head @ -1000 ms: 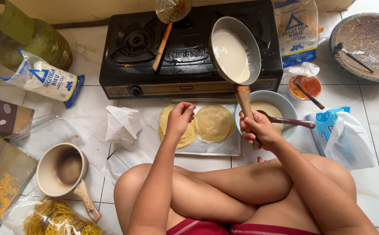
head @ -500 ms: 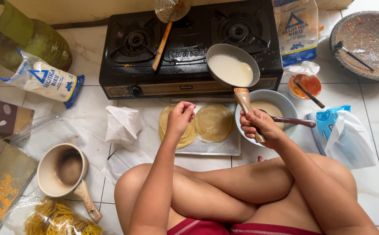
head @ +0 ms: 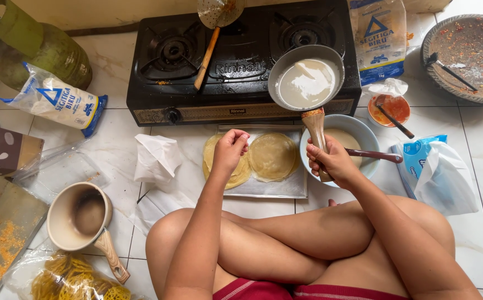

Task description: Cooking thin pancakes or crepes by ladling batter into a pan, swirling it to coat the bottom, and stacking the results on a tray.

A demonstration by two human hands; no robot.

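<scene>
Right hand (head: 333,161) closed around wooden handle of small grey frying pan with pale batter (head: 307,83), right of frame centre. Pan over front edge of black two-burner gas stove (head: 197,72); long axis near vertical, handle toward lower frame, bowl toward top. Left hand (head: 230,150) loosely curled, fingertips on thin round crepes (head: 272,157) in metal tray (head: 269,189).

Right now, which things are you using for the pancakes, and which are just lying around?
In use: small grey pan of white batter, held by right hand; blue batter bowl; thin round pancakes on metal tray, under left hand.

Lying about: beige saucepan; flour bags; yellow noodles.
</scene>
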